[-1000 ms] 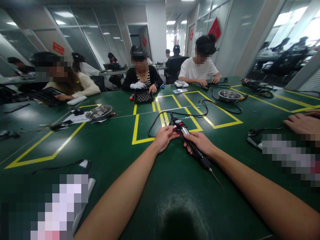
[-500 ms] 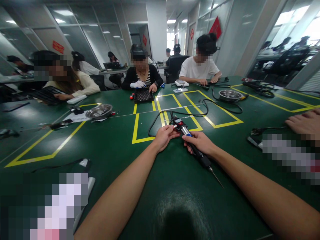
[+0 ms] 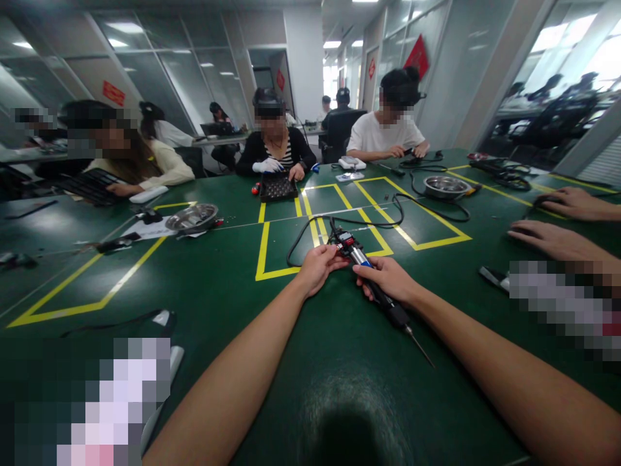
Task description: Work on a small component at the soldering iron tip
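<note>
An electric screwdriver [image 3: 376, 279] lies slantwise in front of me, with a black grip, a silver and blue collar and a long thin bit that points down to the right. My right hand [image 3: 385, 275] is closed round its middle; the palm side is hidden. At its cord end, by the red and black part, my left hand [image 3: 321, 264] has its thumb and fingers pressed together; the exact contact is partly hidden. A black cord [image 3: 356, 223] runs from that end across the green table [image 3: 291, 362].
Yellow tape outlines [image 3: 262, 249] mark the tabletop. Metal bowls stand at the left [image 3: 191, 219] and at the right [image 3: 446, 186]. A co-worker's hands [image 3: 557, 236] reach in at the right edge. Across the table, a person handles a black tray [image 3: 278, 188].
My hands and the screwdriver stay almost still. At the right, the co-worker's hands have moved, and two now show with a black cord. The far person in white has raised their hands slightly.
</note>
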`<state>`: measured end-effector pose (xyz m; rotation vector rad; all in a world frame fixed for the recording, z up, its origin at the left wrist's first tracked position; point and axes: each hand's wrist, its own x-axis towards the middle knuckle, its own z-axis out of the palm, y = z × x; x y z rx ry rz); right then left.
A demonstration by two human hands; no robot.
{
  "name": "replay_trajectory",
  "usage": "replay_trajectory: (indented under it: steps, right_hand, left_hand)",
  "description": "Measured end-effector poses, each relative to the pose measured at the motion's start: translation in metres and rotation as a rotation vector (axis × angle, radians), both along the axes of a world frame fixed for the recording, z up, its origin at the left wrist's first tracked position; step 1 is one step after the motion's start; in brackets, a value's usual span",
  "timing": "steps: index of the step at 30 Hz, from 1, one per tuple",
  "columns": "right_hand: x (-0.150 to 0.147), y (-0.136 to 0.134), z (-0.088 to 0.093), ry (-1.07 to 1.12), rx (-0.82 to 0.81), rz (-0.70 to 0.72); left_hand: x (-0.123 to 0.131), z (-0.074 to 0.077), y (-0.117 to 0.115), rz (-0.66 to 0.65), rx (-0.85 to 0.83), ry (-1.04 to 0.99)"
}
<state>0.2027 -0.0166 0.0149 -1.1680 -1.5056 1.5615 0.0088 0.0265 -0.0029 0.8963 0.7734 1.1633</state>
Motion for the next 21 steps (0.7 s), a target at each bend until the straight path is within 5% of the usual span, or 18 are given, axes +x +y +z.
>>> replay_trajectory:
  steps: [15,21]
  right_hand:
    - [0.000,-0.001,0.002,0.033,-0.006,0.014]
    - [0.004,0.003,-0.005,0.074,-0.008,0.049]
  left_hand:
    - [0.001,-0.002,0.001,0.012,0.019,0.039]
    - [0.000,0.002,-0.002,-0.118,0.067,-0.005]
